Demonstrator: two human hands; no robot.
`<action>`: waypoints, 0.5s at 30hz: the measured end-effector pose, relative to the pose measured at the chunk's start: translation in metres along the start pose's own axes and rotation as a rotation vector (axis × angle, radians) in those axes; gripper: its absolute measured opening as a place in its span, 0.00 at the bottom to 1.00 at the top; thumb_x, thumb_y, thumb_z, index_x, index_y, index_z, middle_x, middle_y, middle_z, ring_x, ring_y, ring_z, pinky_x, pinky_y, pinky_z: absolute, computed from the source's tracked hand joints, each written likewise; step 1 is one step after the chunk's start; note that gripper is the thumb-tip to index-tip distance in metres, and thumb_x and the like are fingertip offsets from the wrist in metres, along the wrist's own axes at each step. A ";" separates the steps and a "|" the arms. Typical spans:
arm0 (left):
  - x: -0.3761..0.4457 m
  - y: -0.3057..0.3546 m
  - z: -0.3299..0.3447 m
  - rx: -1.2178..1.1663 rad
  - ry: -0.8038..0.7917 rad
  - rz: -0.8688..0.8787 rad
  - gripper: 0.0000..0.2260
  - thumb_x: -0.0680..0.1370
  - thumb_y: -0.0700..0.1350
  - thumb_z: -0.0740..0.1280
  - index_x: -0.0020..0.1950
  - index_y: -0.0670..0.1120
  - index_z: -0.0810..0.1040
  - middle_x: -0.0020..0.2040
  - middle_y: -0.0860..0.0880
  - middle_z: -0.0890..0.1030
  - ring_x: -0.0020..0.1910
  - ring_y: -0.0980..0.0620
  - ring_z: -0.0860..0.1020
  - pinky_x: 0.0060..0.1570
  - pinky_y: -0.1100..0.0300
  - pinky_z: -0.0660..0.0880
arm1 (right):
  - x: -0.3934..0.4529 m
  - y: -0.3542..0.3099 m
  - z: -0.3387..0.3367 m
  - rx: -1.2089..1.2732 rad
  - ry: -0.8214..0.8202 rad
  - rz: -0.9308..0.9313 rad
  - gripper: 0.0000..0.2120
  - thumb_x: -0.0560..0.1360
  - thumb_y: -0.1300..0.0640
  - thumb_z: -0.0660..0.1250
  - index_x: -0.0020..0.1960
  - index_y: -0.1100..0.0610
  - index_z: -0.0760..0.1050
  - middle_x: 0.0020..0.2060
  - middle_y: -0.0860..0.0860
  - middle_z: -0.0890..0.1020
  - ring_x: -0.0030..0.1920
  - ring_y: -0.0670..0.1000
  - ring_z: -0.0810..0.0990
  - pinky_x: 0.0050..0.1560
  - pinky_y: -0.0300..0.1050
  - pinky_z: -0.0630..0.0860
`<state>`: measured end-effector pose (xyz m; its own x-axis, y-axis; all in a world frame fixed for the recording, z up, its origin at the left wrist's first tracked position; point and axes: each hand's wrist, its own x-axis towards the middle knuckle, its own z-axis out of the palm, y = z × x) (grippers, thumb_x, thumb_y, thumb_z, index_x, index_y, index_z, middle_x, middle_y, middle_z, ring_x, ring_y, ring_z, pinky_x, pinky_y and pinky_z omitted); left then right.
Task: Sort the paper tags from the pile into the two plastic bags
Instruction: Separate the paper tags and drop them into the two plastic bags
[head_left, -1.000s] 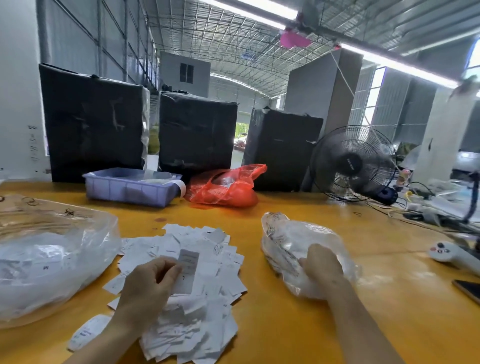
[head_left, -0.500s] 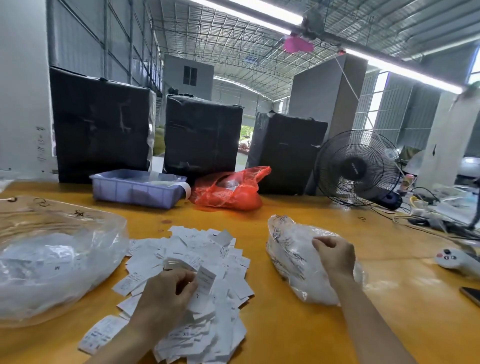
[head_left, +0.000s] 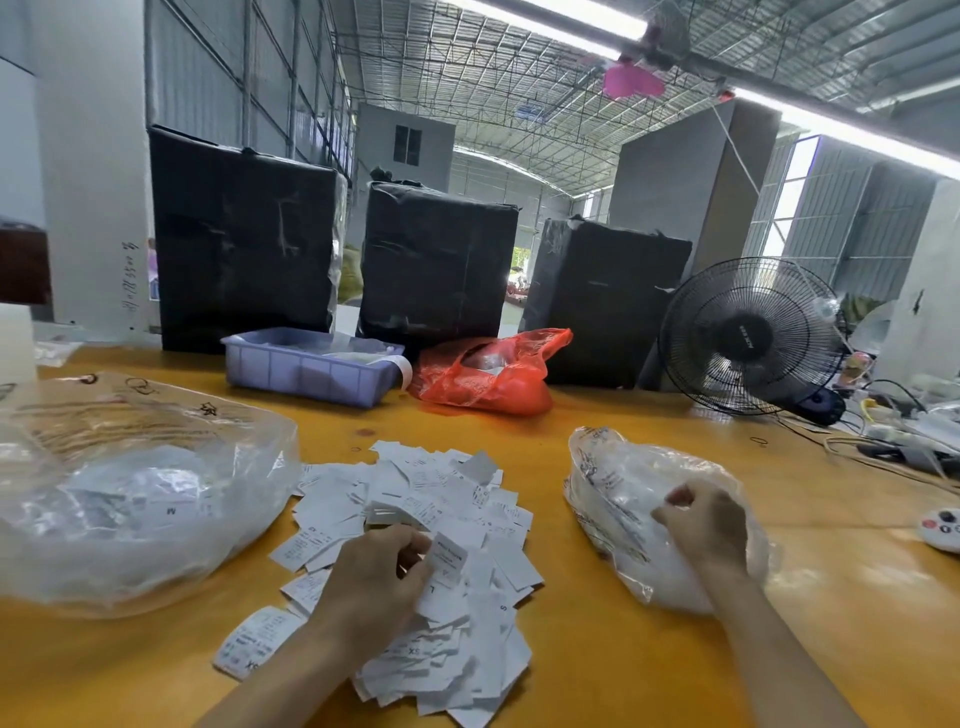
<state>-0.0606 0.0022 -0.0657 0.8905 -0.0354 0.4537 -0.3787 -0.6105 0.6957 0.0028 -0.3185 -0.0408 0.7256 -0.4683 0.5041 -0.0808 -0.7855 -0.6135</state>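
A pile of white paper tags (head_left: 415, 509) lies in the middle of the yellow table (head_left: 597, 649). My left hand (head_left: 374, 582) rests on the pile and pinches one tag (head_left: 449, 560) upright between thumb and fingers. A large clear plastic bag (head_left: 130, 493) with tags inside lies to the left. A smaller clear plastic bag (head_left: 618, 499) lies to the right. My right hand (head_left: 706, 530) sits on top of that bag with its fingers curled, gripping the plastic.
A lilac plastic tray (head_left: 306, 366) and a red plastic bag (head_left: 488, 374) sit at the back of the table before three black wrapped boxes (head_left: 244, 244). A black fan (head_left: 748, 338), cables (head_left: 883, 447) and a small white device (head_left: 943, 527) occupy the right side.
My left hand lowered the tag it held up and moved right over the pile. My right hand shifted from the bag's near side up to its top.
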 end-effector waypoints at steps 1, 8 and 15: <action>0.000 0.000 0.000 0.000 0.002 0.002 0.07 0.77 0.43 0.68 0.54 0.46 0.81 0.41 0.56 0.79 0.40 0.59 0.76 0.38 0.74 0.70 | 0.000 0.000 0.001 -0.019 0.007 -0.025 0.07 0.67 0.65 0.75 0.37 0.63 0.77 0.38 0.59 0.82 0.38 0.55 0.76 0.39 0.43 0.70; 0.000 0.002 -0.001 -0.009 0.020 0.008 0.08 0.77 0.43 0.68 0.54 0.46 0.81 0.40 0.57 0.77 0.40 0.62 0.75 0.38 0.75 0.69 | -0.003 0.002 0.002 -0.314 0.005 -0.113 0.10 0.77 0.65 0.61 0.43 0.70 0.77 0.38 0.64 0.81 0.38 0.60 0.79 0.36 0.44 0.69; 0.000 0.001 0.000 -0.016 0.041 0.004 0.08 0.77 0.43 0.68 0.55 0.46 0.81 0.40 0.58 0.77 0.40 0.63 0.75 0.37 0.76 0.69 | -0.009 -0.029 -0.008 0.083 0.386 -0.420 0.04 0.74 0.70 0.67 0.44 0.71 0.80 0.38 0.64 0.83 0.39 0.61 0.82 0.44 0.50 0.76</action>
<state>-0.0611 0.0011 -0.0652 0.8781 -0.0054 0.4784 -0.3865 -0.5973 0.7027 -0.0073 -0.2945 -0.0224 0.3803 -0.2496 0.8905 0.2256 -0.9088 -0.3510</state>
